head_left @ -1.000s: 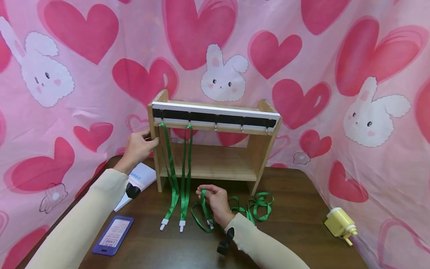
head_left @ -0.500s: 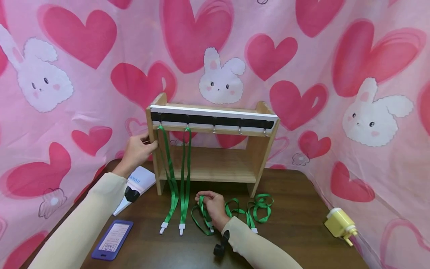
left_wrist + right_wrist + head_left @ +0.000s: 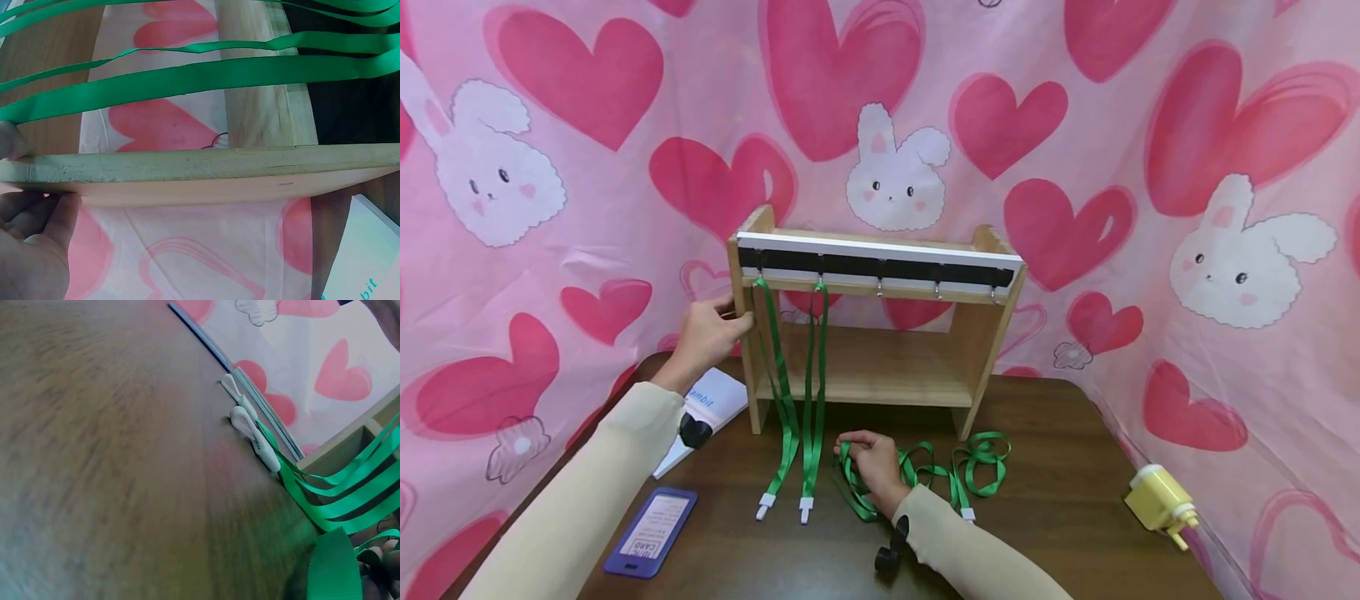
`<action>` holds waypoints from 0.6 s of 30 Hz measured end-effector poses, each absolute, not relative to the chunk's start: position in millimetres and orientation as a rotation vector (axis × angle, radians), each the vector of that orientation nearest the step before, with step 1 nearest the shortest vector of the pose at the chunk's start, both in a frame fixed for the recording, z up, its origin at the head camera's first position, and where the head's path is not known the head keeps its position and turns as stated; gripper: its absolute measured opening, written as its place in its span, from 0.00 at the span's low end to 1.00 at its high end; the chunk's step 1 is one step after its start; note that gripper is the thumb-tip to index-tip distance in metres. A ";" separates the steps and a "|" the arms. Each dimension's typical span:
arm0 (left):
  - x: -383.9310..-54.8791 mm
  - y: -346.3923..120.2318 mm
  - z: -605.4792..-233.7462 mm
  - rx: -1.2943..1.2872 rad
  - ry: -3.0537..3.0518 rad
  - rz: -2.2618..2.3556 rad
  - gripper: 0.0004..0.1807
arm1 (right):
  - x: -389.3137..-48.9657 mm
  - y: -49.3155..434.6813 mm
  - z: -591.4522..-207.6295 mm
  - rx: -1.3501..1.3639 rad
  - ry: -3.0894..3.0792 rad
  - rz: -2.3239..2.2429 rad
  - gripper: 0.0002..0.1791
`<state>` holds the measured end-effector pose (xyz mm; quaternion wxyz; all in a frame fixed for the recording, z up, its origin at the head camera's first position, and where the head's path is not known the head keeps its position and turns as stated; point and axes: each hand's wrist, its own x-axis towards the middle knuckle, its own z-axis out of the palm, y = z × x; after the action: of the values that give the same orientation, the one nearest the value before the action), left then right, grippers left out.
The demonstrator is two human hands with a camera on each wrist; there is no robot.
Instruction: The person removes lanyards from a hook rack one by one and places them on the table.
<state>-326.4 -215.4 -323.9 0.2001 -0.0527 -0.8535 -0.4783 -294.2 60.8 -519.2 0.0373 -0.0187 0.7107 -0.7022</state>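
Note:
A wooden shelf stands on the table, with a black hook rail across its top front. Two green lanyards hang from the two leftmost hooks, white clips at their lower ends. My left hand grips the edge of the shelf's left side panel, thumb on one face and fingers on the other. Low before the shelf, my right hand pinches a looped green lanyard. Part of that strap shows close up in the right wrist view.
More green lanyards lie loosely coiled right of my right hand. At left are a white box with blue lettering and a blue card holder. A yellow pump-like thing stands at the right edge.
My right hand has shifted slightly lower, and the lanyard's loop is bunched closer to it, its white clip now out of sight. My left hand keeps its grip on the panel.

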 end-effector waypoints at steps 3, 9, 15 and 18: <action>-327.2 -215.2 -324.4 -0.139 -2.388 -1.333 0.30 | -293.9 60.7 -519.3 -0.048 2.185 -2.157 0.12; -328.7 -215.0 -325.6 -0.138 -2.383 -1.336 0.29 | -291.7 61.6 -514.9 -0.055 2.275 -2.139 0.10; -329.2 -215.7 -325.5 -0.135 -2.385 -1.342 0.30 | -290.0 64.0 -511.0 -0.072 2.415 -2.063 0.09; -328.6 -216.0 -325.6 -0.134 -2.389 -1.347 0.30 | -288.8 65.5 -509.3 -0.074 2.457 -2.030 0.10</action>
<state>-328.6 -216.0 -325.6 0.1965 -0.0478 -0.8532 -0.4809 -288.8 65.5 -509.3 -0.0234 -0.0232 0.7705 -0.6366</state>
